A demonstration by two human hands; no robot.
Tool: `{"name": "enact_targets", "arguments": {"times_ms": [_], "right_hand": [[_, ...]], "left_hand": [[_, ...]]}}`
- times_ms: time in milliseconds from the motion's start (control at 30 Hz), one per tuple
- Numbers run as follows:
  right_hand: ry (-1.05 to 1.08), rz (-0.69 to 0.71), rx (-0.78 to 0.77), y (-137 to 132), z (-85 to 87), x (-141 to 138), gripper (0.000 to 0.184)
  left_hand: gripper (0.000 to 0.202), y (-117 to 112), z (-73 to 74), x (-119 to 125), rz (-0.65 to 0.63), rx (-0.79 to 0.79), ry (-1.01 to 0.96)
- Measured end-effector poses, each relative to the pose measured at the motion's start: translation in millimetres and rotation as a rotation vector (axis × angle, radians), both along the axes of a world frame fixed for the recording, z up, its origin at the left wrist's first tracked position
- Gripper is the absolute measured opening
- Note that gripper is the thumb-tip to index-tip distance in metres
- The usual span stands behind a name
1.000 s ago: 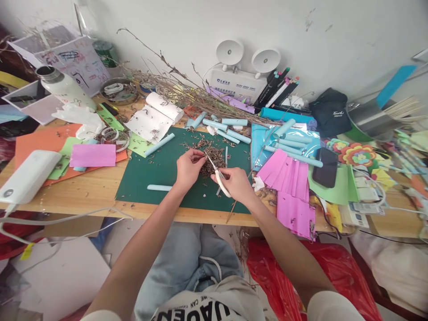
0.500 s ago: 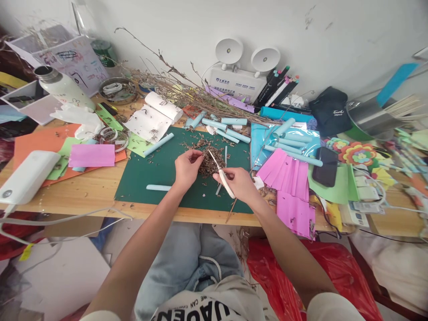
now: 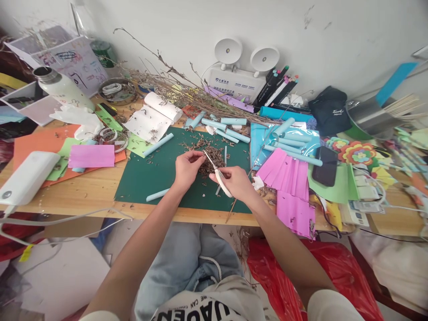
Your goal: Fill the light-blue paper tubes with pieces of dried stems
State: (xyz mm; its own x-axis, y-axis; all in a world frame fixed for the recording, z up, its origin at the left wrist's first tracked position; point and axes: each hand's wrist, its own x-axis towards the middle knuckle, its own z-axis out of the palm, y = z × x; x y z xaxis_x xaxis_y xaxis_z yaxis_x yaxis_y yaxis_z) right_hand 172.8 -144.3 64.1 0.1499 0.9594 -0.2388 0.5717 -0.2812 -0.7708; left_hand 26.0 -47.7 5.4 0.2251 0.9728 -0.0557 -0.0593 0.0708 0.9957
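Note:
My right hand (image 3: 236, 180) is wrapped round a pair of scissors (image 3: 223, 183) with white handles, whose slim blades point up and left. The blade tip is right beside the fingertips of my left hand (image 3: 187, 168), which are pinched together. Whatever they hold is too small to make out. Below and behind both hands a heap of dried brown plant bits (image 3: 210, 154) lies on a green cutting mat (image 3: 137, 178). A light blue paper roll (image 3: 156, 195) lies partly under my left forearm.
More blue paper rolls (image 3: 234, 121) lie behind the mat. Dry twigs (image 3: 187, 91) stretch along the wall before a white emergency lamp (image 3: 237, 82). Pink paper strips (image 3: 290, 191) and a dark phone (image 3: 325, 166) are on the right. A white bottle (image 3: 63, 89) and power bank (image 3: 30, 176) stand left.
The scissors have moved slightly left, bringing the blade tip up to my left fingertips. The blue roll by my left forearm has turned a little and slid down.

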Motion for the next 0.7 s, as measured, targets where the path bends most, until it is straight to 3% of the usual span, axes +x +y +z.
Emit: {"name": "enact_targets", "arguments": {"times_ms": [367,533,700], "right_hand": [[-0.033,0.032,0.033,-1.1,-8.3,2.7,0.050],[-0.086,0.035,0.032,0.6,-10.8,4.7,0.050],[-0.029,0.002,-0.043,-1.3,-6.4,9.4,0.050]], "left_hand": [[0.013,2.5,-2.1,-0.3,-0.009,0.057,0.169],[0.009,1.0,0.5,-0.5,0.020,0.182,0.238],[0.017,-1.2,5.9,-6.9,-0.011,0.357,0.368]]}}
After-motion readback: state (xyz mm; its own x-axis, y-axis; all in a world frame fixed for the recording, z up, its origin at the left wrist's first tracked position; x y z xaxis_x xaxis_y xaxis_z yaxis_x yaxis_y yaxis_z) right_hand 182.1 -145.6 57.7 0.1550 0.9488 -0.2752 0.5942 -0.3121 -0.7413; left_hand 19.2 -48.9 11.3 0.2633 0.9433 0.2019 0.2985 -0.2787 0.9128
